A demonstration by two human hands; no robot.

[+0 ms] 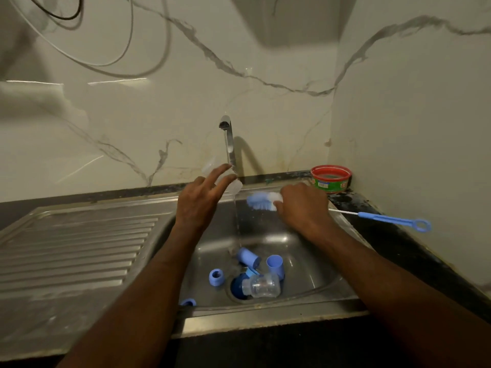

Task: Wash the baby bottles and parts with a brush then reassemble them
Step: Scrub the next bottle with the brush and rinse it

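Observation:
My left hand (204, 200) holds a clear plastic bottle part (233, 185) beside the running water, with its fingers stretched toward the tap. My right hand (303, 205) grips the blue-and-white bottle brush (261, 201) by its head; the blue handle (393, 220) sticks out to the right over the counter. In the sink basin (305, 261) lie a clear baby bottle (261, 285) on its side, two blue caps (248, 257) (275, 264), and a blue ring (216, 277). Another blue ring (188, 302) sits at the basin's front left edge.
The tap (228, 139) runs a thin stream into the basin. A red-rimmed green tub (330, 179) stands in the back right corner of the dark counter. The ribbed steel drainboard (79, 248) stretches to the left. Marble wall behind and at right.

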